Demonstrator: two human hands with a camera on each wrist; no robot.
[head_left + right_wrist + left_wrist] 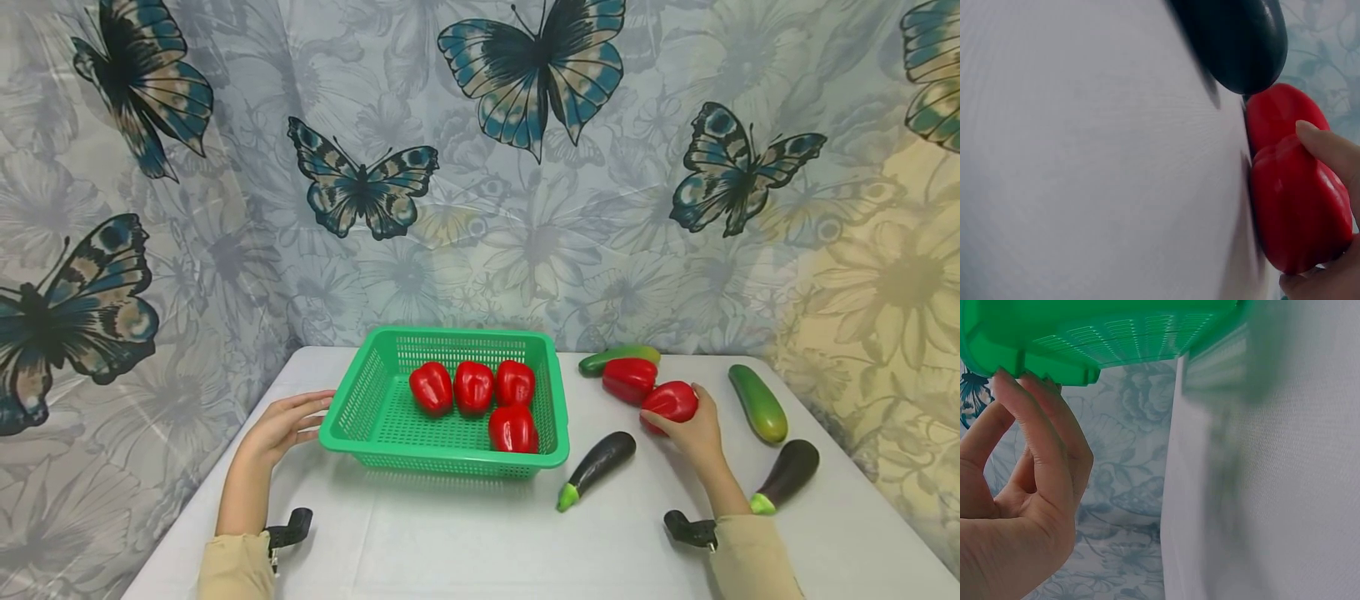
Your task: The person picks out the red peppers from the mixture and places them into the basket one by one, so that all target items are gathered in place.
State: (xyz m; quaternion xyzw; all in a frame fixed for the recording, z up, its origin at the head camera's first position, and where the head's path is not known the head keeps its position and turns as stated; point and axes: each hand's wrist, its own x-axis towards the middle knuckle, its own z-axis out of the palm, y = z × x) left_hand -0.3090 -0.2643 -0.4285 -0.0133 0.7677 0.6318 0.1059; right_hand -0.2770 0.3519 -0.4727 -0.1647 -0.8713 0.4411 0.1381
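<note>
I'm watching R grip (701, 428) pinching a red pepper (672, 403), 2nd pepper (628, 379) just beyond; L grip (281, 423) is touching green basket (442, 455) w/ fingers spread.

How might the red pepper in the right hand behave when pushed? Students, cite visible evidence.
The red pepper would probably feel slippery, since its surface shines. Its rounded sides suggest it could roll. It seems stiff, showing no obvious dent in the right hand.
</note>
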